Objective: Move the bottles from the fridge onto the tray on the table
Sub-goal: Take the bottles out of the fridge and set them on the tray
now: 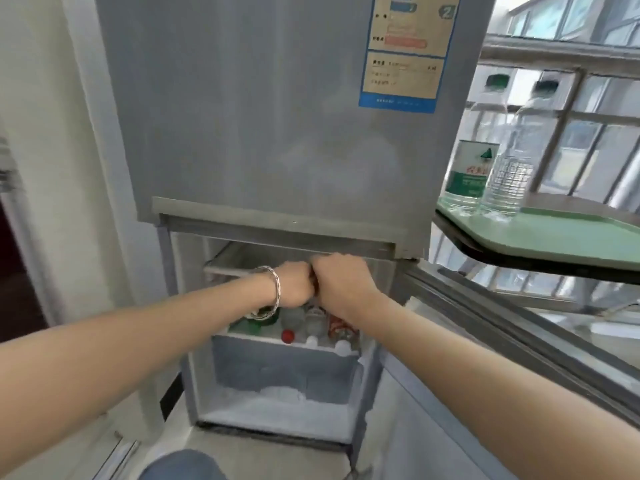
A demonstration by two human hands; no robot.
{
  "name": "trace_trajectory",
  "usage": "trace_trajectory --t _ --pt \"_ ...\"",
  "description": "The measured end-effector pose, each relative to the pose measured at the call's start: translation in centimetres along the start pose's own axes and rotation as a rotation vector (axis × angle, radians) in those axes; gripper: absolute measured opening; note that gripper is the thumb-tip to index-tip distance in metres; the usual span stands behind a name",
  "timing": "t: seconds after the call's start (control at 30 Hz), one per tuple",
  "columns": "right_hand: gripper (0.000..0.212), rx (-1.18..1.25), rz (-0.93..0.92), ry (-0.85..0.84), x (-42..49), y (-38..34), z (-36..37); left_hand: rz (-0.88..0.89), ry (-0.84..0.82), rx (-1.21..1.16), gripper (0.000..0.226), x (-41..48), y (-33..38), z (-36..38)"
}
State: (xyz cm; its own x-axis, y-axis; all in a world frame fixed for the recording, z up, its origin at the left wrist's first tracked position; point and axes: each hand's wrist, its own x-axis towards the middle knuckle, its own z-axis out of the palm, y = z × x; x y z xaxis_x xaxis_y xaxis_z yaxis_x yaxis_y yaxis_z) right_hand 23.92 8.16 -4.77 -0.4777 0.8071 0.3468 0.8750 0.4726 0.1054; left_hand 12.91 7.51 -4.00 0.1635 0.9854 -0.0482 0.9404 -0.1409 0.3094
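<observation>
Both arms reach into the open lower compartment of the grey two-door fridge, lower door swung open to the right. Left hand, silver bangle on the wrist, and right hand are curled into fists, knuckles touching, above the white plastic fridge drawer. Fingers on both are closed together, but whether they are clamped on a bottle cannot be told: something reddish shows in the gap between the hands, too hidden to name

Task's things in two places. In the drawer, a pack of small bottles standing close together: red-capped bottle, white-capped bottle, red-labelled bottle, a green one partly behind the left wrist. Already on the pale green plastic tray, up right on the dark-edged table: clear plastic water bottle with green and white label and a clear unlabelled plastic bottle, upright, just beside each other near the tray's left end

Handling, judged: frost in the compartment, so drawer bottles are likely cold, wet, slippery; maybe rigid if frozen, otherwise thin plastic that gives under squeeze. Probably moderately heavy if full. Packed tight, so bodies are hard to get round; best hold is the neck just under the cap, lift straight up, then shift to the body for carrying. Risk: slipping, or knocking the two tall ones on the tray
</observation>
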Motion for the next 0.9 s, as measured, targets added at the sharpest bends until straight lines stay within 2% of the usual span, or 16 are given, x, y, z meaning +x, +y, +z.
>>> trace_trajectory --t 0.13,0.17,0.3,0.37,0.47,0.57,0.77,0.9 --pt "0.03 0.045 0.012 -0.189 2.1 -2.8 5.4 -0.067 -0.121 0.065 0.024 2.4 -5.9 3.1" --pt "0.033 0.079 0.03 -0.246 2.7 -3.1 7.0 -0.093 -0.122 0.051 0.02 3.1 -7.3 3.9" --pt "0.054 0.205 0.07 -0.473 4.9 -4.4 13.6 -0.232 -0.08 0.066 0.035 6.2 -12.0 7.9" --pt "0.069 0.224 0.073 -0.527 6.1 -5.0 16.7 -0.356 -0.002 0.002 0.044 7.8 -14.1 9.3" --pt "0.089 0.19 0.085 -0.582 7.4 -5.6 20.1 -0.462 0.012 -0.051 0.068 10.1 -16.7 11.1" --pt "0.094 0.191 0.105 -0.616 8.3 -5.9 21.9 -0.53 0.038 -0.182 0.086 12.3 -17.9 12.2" --pt "0.095 0.238 0.148 -0.615 8.9 -5.2 22.5 -0.529 0.019 -0.231 0.057 13.7 -18.6 12.1" --pt "0.094 0.219 0.154 -0.615 8.6 -4.5 21.8 -0.536 0.014 -0.391 0.047 13.9 -18.1 12.1"
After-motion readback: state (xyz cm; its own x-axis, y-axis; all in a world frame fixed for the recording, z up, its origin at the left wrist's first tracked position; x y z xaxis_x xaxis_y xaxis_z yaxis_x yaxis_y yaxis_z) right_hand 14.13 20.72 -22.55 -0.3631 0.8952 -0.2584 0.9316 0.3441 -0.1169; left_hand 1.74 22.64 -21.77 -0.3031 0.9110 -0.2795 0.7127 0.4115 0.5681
